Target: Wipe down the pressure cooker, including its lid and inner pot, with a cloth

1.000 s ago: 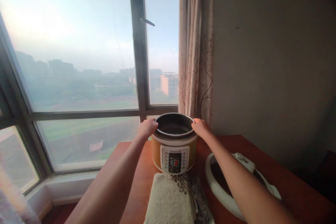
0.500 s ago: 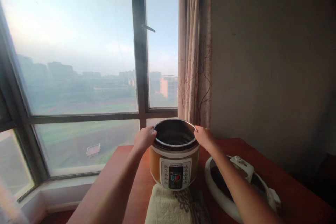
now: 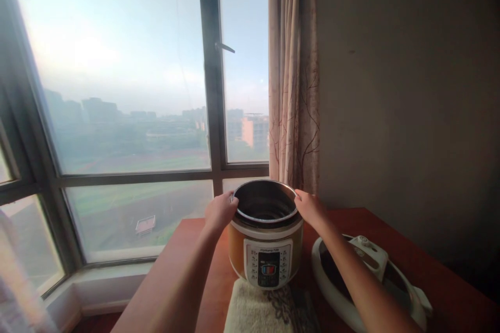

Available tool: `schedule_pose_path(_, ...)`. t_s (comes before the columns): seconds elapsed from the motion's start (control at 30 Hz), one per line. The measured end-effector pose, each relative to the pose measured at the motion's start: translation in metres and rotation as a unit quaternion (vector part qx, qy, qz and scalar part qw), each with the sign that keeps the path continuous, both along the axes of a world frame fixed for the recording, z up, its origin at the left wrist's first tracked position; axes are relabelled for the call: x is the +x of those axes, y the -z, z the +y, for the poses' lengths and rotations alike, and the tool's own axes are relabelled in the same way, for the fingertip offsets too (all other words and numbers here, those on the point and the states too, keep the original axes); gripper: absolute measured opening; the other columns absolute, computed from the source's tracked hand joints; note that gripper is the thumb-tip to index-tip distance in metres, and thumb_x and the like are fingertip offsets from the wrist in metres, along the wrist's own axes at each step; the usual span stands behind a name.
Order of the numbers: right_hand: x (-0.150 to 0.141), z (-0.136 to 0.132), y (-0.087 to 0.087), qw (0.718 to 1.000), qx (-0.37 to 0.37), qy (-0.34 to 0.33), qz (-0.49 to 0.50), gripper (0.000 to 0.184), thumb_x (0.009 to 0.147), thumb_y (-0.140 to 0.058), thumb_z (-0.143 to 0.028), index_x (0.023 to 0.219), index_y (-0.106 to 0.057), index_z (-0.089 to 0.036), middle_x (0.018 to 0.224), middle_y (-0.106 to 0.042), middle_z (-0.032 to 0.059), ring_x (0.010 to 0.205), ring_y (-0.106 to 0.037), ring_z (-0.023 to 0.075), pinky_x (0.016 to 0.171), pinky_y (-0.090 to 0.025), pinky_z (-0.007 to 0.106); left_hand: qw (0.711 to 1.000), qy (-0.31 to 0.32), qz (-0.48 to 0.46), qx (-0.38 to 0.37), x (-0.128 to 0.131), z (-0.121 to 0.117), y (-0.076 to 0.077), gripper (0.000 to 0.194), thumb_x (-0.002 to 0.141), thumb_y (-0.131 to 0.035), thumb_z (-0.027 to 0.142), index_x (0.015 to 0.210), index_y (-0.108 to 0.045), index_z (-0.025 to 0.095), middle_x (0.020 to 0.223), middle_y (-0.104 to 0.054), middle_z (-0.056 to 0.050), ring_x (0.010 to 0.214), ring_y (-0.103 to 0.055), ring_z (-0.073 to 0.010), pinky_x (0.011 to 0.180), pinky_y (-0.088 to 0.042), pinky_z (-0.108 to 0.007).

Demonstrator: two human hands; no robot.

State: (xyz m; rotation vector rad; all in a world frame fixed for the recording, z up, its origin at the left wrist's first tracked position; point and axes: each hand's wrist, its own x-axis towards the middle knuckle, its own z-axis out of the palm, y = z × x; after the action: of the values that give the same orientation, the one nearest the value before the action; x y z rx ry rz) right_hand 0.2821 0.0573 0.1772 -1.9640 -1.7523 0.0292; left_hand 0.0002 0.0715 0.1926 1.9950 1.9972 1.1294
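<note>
A dark inner pot (image 3: 265,205) with a shiny metal rim sits partly inside an orange-and-white electric pressure cooker (image 3: 236,250), its rim standing above the cooker's top. My left hand (image 3: 222,210) is closed on the left side of that rim, thumb over the edge. On the opposite side my right hand (image 3: 310,205) pinches the rim in the same way. No contents show in the dark pot. The cooker's control panel (image 3: 268,265) faces me. Whether the pot rests on the cooker's floor is hidden.
The cooker's lid (image 3: 326,283) lies on the red-brown table (image 3: 172,265) at the right, partly behind my right forearm. A folded beige towel (image 3: 255,309) is in front of the cooker. Windows (image 3: 128,88) and a curtain (image 3: 291,88) stand behind the table, with a wall on the right.
The whole view has shifted slightly, so everything appears a little further right and lower. Both hands keep their hold on the pot's rim, with no clear movement against the cooker.
</note>
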Motion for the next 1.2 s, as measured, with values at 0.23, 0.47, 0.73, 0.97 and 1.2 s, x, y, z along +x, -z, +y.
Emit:
schedule_pose_path(0.23,-0.002,-0.016,0.013,0.999,0.039,-0.005,0.007,0.049,0.103,-0.03,-0.027,0.145,-0.05,-0.011,0.113,-0.074,0.0169,0.104,-0.07,0.0273,0.082,-0.048,0.033,1.0,-0.007,0.027,0.001,-0.001,-0.033,0.019,0.054,0.097,-0.034,0.047,0.142,-0.056,0.027,0.103,-0.077,-0.014,0.095,-0.071,-0.0365,0.07,-0.046,-0.039)
schedule_pose_path(0.47,0.041,-0.059,0.093,0.997,0.072,0.01,-0.024,0.055,0.101,-0.034,-0.033,0.152,-0.037,-0.013,0.096,-0.076,0.0118,0.089,-0.072,0.0298,0.076,-0.05,0.038,0.994,0.02,-0.101,0.038,-0.024,-0.072,0.14,0.05,0.093,-0.042,0.05,0.132,-0.059,0.023,0.127,-0.066,-0.014,0.088,-0.073,-0.0274,0.068,-0.055,-0.038)
schedule_pose_path(0.73,0.132,-0.082,0.147,0.968,0.124,0.055,-0.212,0.035,0.094,-0.05,-0.038,0.119,-0.067,-0.019,0.109,-0.067,0.0133,0.099,-0.063,0.0319,0.085,-0.048,0.043,0.939,0.129,-0.318,0.005,-0.021,-0.069,0.226,0.07,0.083,-0.062,0.057,0.142,-0.052,0.022,0.144,-0.058,-0.016,0.131,-0.057,-0.0346,0.099,-0.053,-0.047)
schedule_pose_path(0.97,0.146,-0.081,0.161,0.964,0.071,0.075,-0.244,0.037,0.095,-0.05,-0.047,0.113,-0.069,-0.021,0.117,-0.065,0.0151,0.105,-0.062,0.0331,0.084,-0.049,0.045,0.863,0.084,-0.497,0.021,-0.026,-0.035,0.144,0.067,0.079,-0.065,0.063,0.132,-0.054,0.022,0.144,-0.056,-0.015,0.135,-0.051,-0.0325,0.103,-0.047,-0.044)
schedule_pose_path(1.2,0.155,-0.076,0.181,0.969,0.049,0.091,-0.226,0.047,0.097,-0.044,-0.05,0.126,-0.065,-0.019,0.125,-0.065,0.0175,0.112,-0.064,0.0346,0.093,-0.05,0.046,0.794,0.097,-0.599,0.036,-0.022,0.02,0.087,0.059,0.078,-0.063,0.052,0.129,-0.055,0.022,0.118,-0.067,-0.007,0.112,-0.063,-0.024,0.089,-0.048,-0.035)
